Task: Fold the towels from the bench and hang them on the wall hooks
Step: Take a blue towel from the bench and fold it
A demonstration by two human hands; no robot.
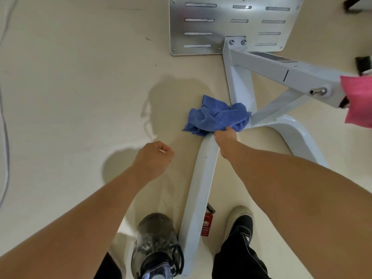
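A crumpled blue towel (217, 116) lies on the pale floor against the white frame (203, 178) of a gym machine. My right hand (225, 137) reaches down and grips the towel's near edge. My left hand (155, 158) hovers over the floor to the left, its fingers curled into a loose fist with nothing in it. A pink towel (358, 101) hangs at the right edge, draped on the machine.
The machine's white legs and crossbars (281, 71) spread from centre to right, with a slotted metal base plate (221, 23) at the top. My two shoes (157, 244) stand either side of the curved leg. A red tag (207, 224) hangs by it. Cables (6, 137) run along the left.
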